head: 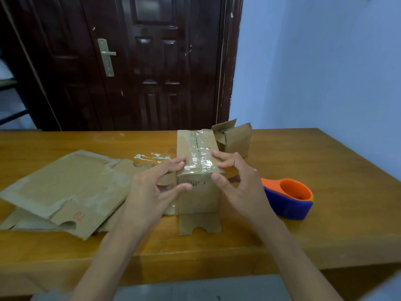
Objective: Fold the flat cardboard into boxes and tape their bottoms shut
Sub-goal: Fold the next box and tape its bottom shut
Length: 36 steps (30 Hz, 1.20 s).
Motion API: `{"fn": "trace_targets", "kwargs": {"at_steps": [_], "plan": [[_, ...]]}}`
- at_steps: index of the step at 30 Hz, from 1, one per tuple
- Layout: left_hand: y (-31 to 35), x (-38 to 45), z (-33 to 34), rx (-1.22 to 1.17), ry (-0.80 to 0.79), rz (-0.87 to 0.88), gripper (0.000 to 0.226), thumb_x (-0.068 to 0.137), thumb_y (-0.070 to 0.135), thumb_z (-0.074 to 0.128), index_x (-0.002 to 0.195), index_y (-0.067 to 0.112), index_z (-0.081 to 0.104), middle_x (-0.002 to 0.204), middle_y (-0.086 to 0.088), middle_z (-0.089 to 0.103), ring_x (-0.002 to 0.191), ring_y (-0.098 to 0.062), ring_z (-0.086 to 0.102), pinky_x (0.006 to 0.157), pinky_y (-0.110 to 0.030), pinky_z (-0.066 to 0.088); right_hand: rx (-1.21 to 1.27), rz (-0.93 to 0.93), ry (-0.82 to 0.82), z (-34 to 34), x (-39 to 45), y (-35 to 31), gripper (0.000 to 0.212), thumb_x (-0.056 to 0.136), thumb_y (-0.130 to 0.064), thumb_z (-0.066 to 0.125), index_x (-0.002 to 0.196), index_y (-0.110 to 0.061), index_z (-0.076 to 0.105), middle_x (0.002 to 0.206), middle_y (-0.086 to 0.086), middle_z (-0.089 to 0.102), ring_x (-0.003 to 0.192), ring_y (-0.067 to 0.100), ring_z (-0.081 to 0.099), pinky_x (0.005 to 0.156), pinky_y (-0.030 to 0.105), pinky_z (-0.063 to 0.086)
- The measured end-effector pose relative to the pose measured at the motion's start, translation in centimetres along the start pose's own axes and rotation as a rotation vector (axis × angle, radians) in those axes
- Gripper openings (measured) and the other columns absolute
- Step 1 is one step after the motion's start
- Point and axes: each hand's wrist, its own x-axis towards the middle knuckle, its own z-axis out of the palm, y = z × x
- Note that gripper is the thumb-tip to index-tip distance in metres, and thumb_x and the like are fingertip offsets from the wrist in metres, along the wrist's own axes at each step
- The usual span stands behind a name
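Note:
A folded cardboard box (196,198) stands bottom-up in the middle of the wooden table (325,224), with clear tape along its top seam and over the near edge. My left hand (152,187) touches the box's near left corner with curled fingertips, thumb against the front face. My right hand (236,179) touches the near right corner, fingers on the taped top and thumb on the front. An open flap lies flat on the table below the box. A stack of flat cardboard (63,192) lies to the left. An orange and blue tape dispenser (290,198) sits to the right.
Another folded box (235,137) with open flaps stands behind the taped one at the table's far edge. Scraps of clear tape (152,157) stick to the table behind my left hand. A dark door and a pale blue wall rise beyond the table.

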Motion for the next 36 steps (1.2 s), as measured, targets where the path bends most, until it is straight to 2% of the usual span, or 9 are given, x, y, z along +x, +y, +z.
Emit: {"fn": "trace_targets", "kwargs": {"at_steps": [4, 12, 18, 22, 24, 26, 28, 31, 36], "plan": [[0.1, 0.1, 1.3, 0.09, 0.124, -0.003, 0.06, 0.074, 0.047, 0.081, 0.129, 0.024, 0.073, 0.133, 0.019, 0.069, 0.122, -0.002, 0.066, 0.082, -0.032, 0.065, 0.001, 0.052, 0.076, 1.1, 0.2, -0.3, 0.044, 0.085, -0.059, 0.076, 0.113, -0.029, 0.059, 0.143, -0.018, 0.062, 0.13, 0.0, 0.058, 0.085, 0.029, 0.063], [0.3, -0.4, 1.2, 0.023, 0.124, -0.015, 0.048, 0.087, 0.036, 0.075, 0.133, 0.024, 0.071, 0.135, 0.024, 0.066, 0.125, 0.008, 0.059, 0.087, -0.023, 0.062, -0.017, 0.029, 0.06, 0.7, 0.1, -0.1, 0.046, 0.089, -0.063, 0.07, 0.116, -0.026, 0.061, 0.144, -0.017, 0.061, 0.13, -0.001, 0.058, 0.084, 0.035, 0.064], [2.6, -1.4, 1.9, 0.258, 0.143, 0.007, 0.058, 0.087, 0.057, 0.058, 0.138, 0.031, 0.065, 0.142, 0.021, 0.063, 0.094, 0.018, 0.065, 0.082, -0.024, 0.064, 0.091, 0.106, -0.042, -0.4, 0.2, -0.8, 0.029, 0.092, -0.051, 0.072, 0.112, -0.033, 0.061, 0.148, -0.026, 0.056, 0.136, -0.001, 0.053, 0.097, 0.038, 0.06], [7.4, -3.3, 3.1, 0.725, -0.215, 0.005, 0.065, 0.104, 0.064, 0.025, 0.163, 0.041, 0.009, 0.171, 0.023, 0.001, 0.13, -0.003, 0.056, 0.095, -0.019, 0.053, 0.009, 0.172, -0.156, -2.9, 1.2, -1.1, 0.021, 0.097, -0.04, 0.069, 0.117, -0.036, 0.067, 0.154, -0.023, 0.045, 0.138, -0.009, 0.043, 0.107, 0.031, 0.05], [8.8, -5.0, 3.8, 0.763, -0.282, 0.027, 0.062, 0.106, 0.064, 0.02, 0.16, 0.043, -0.001, 0.174, 0.015, -0.009, 0.133, -0.006, 0.054, 0.089, -0.02, 0.054, -0.029, 0.214, -0.213, -3.5, 1.8, -1.4, 0.02, 0.102, -0.032, 0.066, 0.12, -0.039, 0.069, 0.143, -0.023, 0.055, 0.131, -0.008, 0.048, 0.109, 0.032, 0.049], [8.7, -5.5, 3.6, 0.705, -0.176, 0.151, 0.055, 0.103, 0.064, 0.025, 0.156, 0.048, 0.017, 0.172, 0.014, 0.018, 0.104, 0.0, 0.065, 0.076, -0.018, 0.054, -0.051, 0.256, -0.226, -3.5, 2.2, -2.1, 0.02, 0.107, -0.031, 0.056, 0.119, -0.039, 0.07, 0.124, -0.026, 0.065, 0.12, -0.007, 0.056, 0.099, 0.026, 0.05], [8.2, -4.2, 2.0, 0.533, -0.026, 0.131, 0.045, 0.099, 0.059, 0.041, 0.142, 0.048, 0.044, 0.139, 0.025, 0.057, 0.077, 0.007, 0.061, 0.069, -0.015, 0.052, -0.036, 0.305, -0.211, -3.2, 2.4, -3.1, 0.022, 0.109, -0.041, 0.049, 0.113, -0.038, 0.07, 0.109, -0.026, 0.069, 0.108, -0.007, 0.06, 0.085, 0.023, 0.047], [5.3, 0.5, -2.1, 0.333, 0.345, -0.037, 0.017, 0.096, 0.037, 0.067, 0.112, 0.038, 0.069, 0.096, 0.022, 0.07, 0.08, 0.003, 0.064, 0.067, -0.029, 0.057, -0.088, 0.337, -0.256, -2.7, 2.6, -3.6, 0.018, 0.103, -0.054, 0.055, 0.114, -0.042, 0.061, 0.105, -0.025, 0.068, 0.103, -0.004, 0.063, 0.083, 0.024, 0.052], [-1.1, 7.7, -5.9, -0.222, 0.164, -0.66, 0.039, 0.099, 0.051, 0.062, 0.122, 0.021, 0.068, 0.129, -0.001, 0.07, 0.11, -0.018, 0.066, 0.093, -0.039, 0.056, 0.036, 0.475, -0.374, -3.0, 4.1, -3.5, 0.033, 0.103, -0.044, 0.062, 0.135, -0.044, 0.054, 0.14, -0.022, 0.053, 0.117, -0.002, 0.057, 0.092, 0.026, 0.058]]}}
